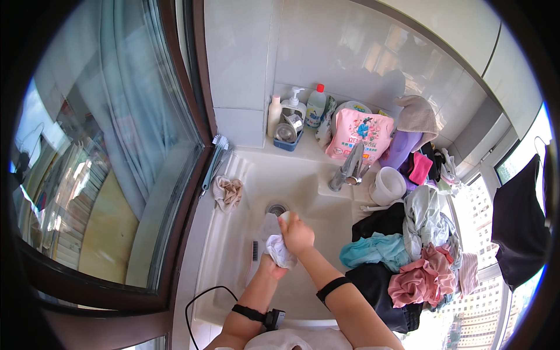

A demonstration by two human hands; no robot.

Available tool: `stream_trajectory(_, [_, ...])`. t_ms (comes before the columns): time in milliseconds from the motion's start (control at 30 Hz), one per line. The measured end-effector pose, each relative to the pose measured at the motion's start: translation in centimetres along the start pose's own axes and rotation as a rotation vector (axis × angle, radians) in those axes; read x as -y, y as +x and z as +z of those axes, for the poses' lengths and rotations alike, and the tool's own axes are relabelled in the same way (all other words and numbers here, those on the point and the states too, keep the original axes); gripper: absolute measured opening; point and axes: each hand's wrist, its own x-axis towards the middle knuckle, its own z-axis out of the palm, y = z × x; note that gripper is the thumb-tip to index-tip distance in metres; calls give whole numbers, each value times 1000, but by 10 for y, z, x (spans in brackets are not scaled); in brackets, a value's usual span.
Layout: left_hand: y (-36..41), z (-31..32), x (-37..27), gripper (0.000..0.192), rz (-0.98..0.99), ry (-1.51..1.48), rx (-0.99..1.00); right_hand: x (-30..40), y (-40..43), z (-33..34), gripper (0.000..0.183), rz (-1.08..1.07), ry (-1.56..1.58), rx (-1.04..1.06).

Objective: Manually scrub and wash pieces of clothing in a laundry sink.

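Over the white sink basin (302, 288), my left hand (275, 269) holds a bunched white cloth (280, 251), possibly a sock. The cloth covers most of that hand, so its fingers are hidden. My right hand (298, 236) presses close against the cloth from the right. Its fingers are closed on a pale bar (285, 216), which looks like soap and is partly hidden by the fingers. Just beyond both hands lies the metal drain (277, 208). Left of the cloth, a brush with dark bristles (254, 251) rests in the basin.
A crumpled beige cloth (228, 194) lies on the left ledge, near a blue-handled brush (214, 162). Behind the basin stand a chrome faucet (348, 168), a white cup (387, 186), a pink packet (359, 133) and bottles (316, 107). Piled clothes (420, 275) overhang the right rim.
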Motion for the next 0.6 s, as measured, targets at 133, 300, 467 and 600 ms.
stream_trajectory(133, [-7,30,-3,39,-97,-41,9,-49,12,-2,50,376,656,256])
stream_trajectory(300, [6,8,-10,42,-141,36,94,-78,-3,-18,42,534,1007,509])
stream_trajectory(467, [8,7,-10,39,-243,38,-106,-62,-11,-62,42,371,1011,511])
stream_trajectory(600, [17,-7,1,40,-91,-140,-227,-45,-12,-67,37,295,896,163])
